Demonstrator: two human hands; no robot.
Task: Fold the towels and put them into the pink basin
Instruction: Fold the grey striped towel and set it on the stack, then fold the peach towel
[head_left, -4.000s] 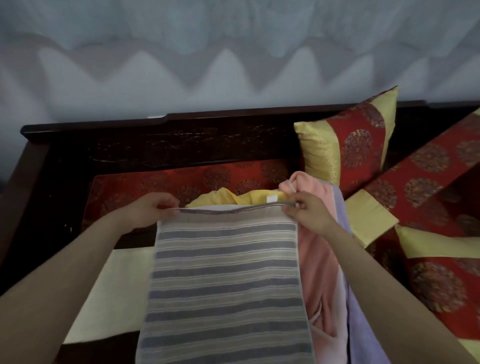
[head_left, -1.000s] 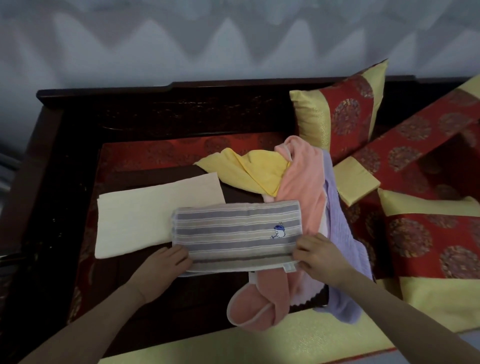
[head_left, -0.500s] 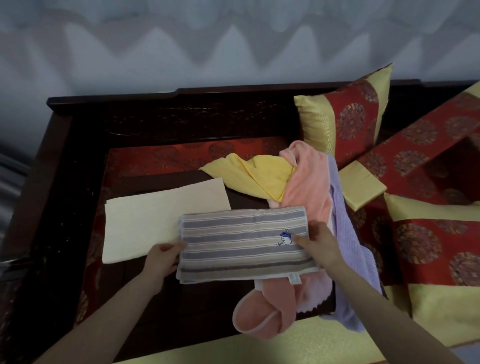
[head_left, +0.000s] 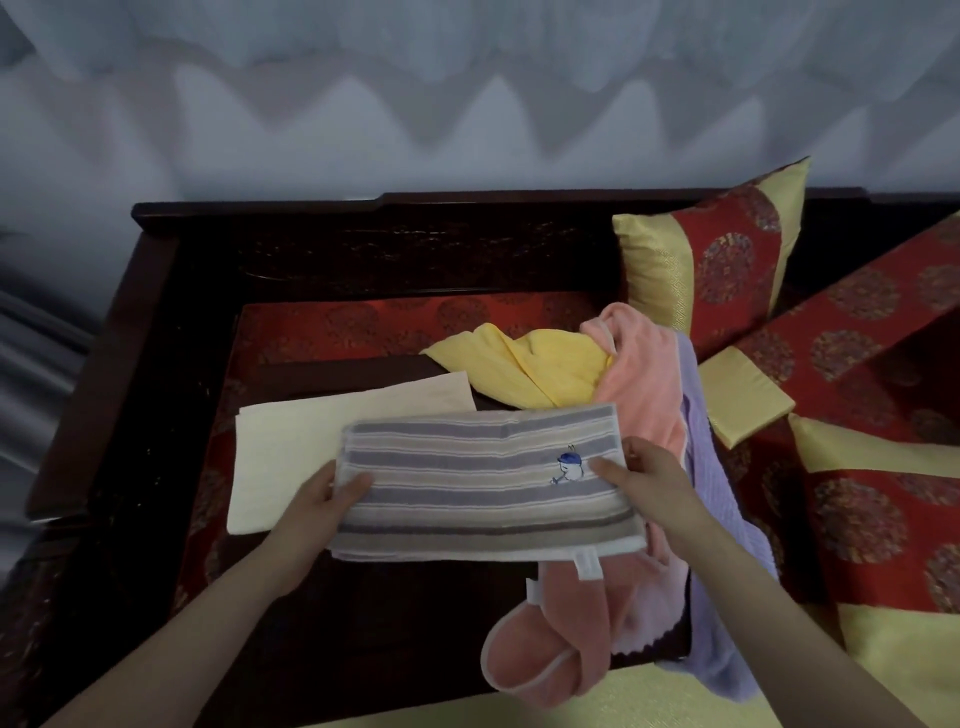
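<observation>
A grey and beige striped towel (head_left: 478, 483), folded into a long band with a small blue embroidered figure, is held a little above the dark wooden table (head_left: 395, 639). My left hand (head_left: 324, 496) grips its left end, thumb on top. My right hand (head_left: 649, 478) grips its right end. A folded cream towel (head_left: 291, 441) lies flat to the left, partly under the striped one. Unfolded towels lie behind and to the right: a yellow one (head_left: 545, 371), a pink one (head_left: 644, 374) hanging over the front edge, and a lilac one (head_left: 722, 525). No pink basin is in view.
Red and gold cushions (head_left: 711, 270) lean at the back right and more (head_left: 883, 514) lie at the right. A dark carved wooden backrest (head_left: 395, 244) runs behind the table. A pale curtain (head_left: 467, 93) hangs beyond it.
The striped towel went from hanging full length to folded into a band. Over the last second both hands shifted onto its ends and lifted it slightly off the table.
</observation>
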